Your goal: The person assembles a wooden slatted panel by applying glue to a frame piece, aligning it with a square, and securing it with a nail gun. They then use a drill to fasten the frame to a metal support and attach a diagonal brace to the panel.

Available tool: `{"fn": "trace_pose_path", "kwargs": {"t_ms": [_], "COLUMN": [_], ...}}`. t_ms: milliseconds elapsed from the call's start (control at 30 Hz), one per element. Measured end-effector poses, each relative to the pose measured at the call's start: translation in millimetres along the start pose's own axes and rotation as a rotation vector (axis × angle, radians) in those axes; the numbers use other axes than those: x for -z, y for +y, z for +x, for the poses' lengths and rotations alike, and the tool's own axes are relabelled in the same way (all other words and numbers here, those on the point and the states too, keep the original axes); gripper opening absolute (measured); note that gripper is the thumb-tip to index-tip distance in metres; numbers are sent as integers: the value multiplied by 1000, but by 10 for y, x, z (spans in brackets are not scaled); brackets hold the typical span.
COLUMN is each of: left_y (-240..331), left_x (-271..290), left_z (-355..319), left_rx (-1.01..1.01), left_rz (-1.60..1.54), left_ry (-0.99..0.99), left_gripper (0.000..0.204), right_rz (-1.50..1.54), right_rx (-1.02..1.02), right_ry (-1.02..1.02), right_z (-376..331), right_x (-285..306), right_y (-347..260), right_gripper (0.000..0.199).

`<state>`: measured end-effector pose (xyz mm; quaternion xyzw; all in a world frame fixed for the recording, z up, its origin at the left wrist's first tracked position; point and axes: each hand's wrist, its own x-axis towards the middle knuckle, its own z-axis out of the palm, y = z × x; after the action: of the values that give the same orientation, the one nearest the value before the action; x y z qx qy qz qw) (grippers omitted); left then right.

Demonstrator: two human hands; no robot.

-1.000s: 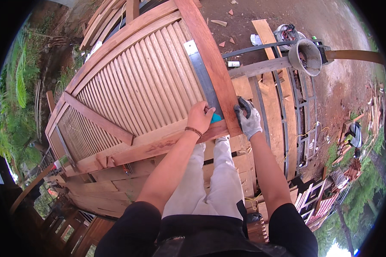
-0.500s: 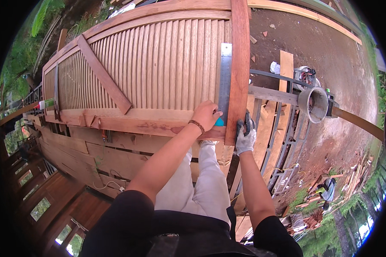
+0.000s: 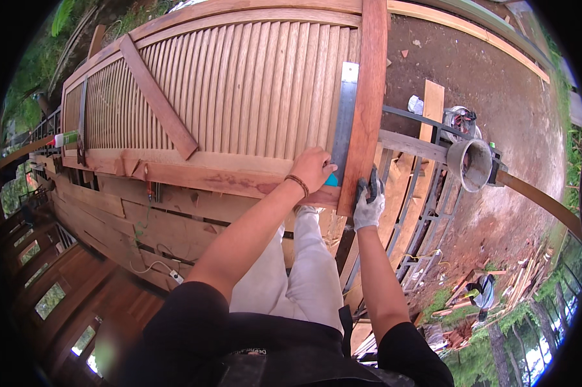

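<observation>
A slatted wooden panel (image 3: 239, 90) in a reddish frame lies in front of me. Across its right end runs a reddish board (image 3: 370, 84). Along that board's left side lies a try square (image 3: 347, 106) with a steel blade and a teal stock at its near end. My bare left hand (image 3: 314, 170) is closed around the teal stock and hides part of it. My right hand (image 3: 369, 205), in a grey-and-black glove, is closed on the near end of the reddish board, with its fingers against the right edge.
A loose wooden strip (image 3: 159, 97) lies diagonally over the slats. A round grey bucket (image 3: 470, 166) stands right of the bench, near a metal frame and planks. At the panel's left end lies a bottle (image 3: 64, 138). Another person (image 3: 482, 293) is farther off at right.
The view has shifted slightly, so the panel's right end and the board sit a little farther right. Both hands keep their hold, the left on the square, the right at the board's near end.
</observation>
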<state>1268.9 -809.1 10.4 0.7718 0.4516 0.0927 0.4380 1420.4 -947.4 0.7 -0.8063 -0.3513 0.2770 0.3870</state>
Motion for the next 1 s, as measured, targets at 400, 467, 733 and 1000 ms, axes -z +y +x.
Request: {"fn": "trace_pose_path", "kwargs": {"t_ms": [400, 467, 733, 1000], "left_y": [4, 5, 28, 12], "left_x": [-3, 5, 8, -28], "left_z": [1, 8, 17, 0], "left_rx": [-11, 1, 8, -10], "left_rz": [12, 19, 30, 38], "left_ry": [-3, -21, -24, -5], "left_gripper": [22, 22, 23, 22], "right_rz": [-71, -38, -35, -67], "right_rx": [24, 24, 69, -21], "right_ry": [14, 27, 36, 12], "right_z": [-25, -15, 1, -16], "right_x": [-30, -33, -24, -14], "right_y": [105, 84, 68, 62], "right_gripper": [40, 41, 44, 44]}}
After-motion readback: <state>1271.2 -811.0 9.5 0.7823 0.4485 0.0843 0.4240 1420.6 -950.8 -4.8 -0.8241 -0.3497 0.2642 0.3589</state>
